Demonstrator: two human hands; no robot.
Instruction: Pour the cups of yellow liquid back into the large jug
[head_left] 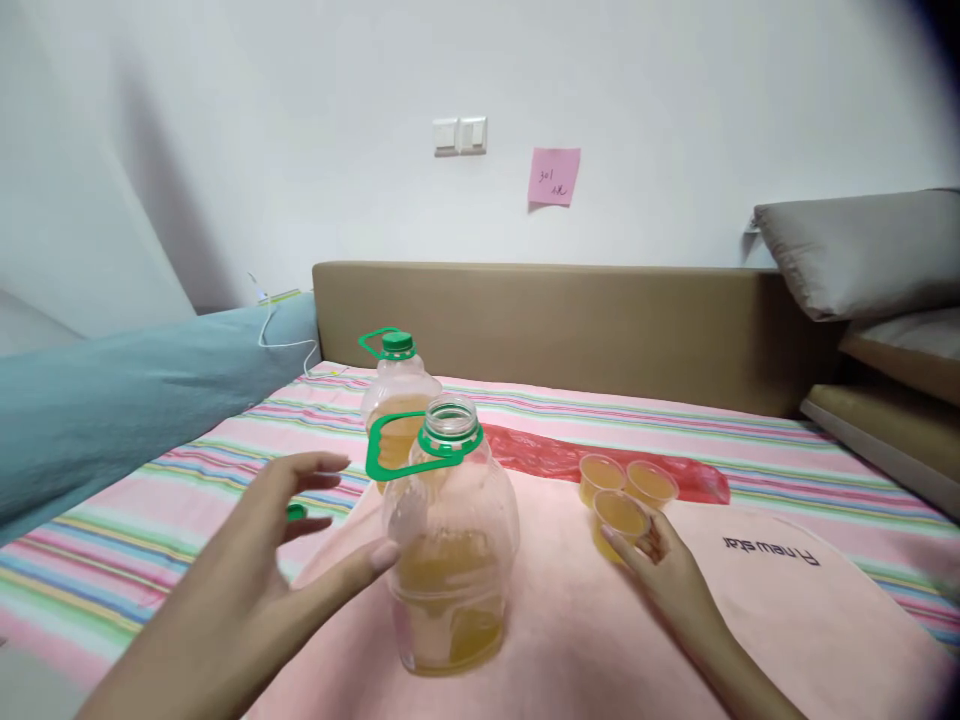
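Bottle point(450, 560) stands beside spread left fingers point(315, 465); right fingers point(646, 540) grip nearest cup point(619, 512).

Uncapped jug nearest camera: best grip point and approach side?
Probably the green handle at the neck, from the left: the loop juts that way, toward the open left hand. The jug has a wide, rounded body, likely too broad for one hand's fingers. It stands upright with its mouth open and liquid inside, so keep it upright.

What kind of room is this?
Probably a bedroom: a striped bedsheet underneath, a padded headboard behind it, and a grey pillow at right. The right hand grips a cup on the bedding.
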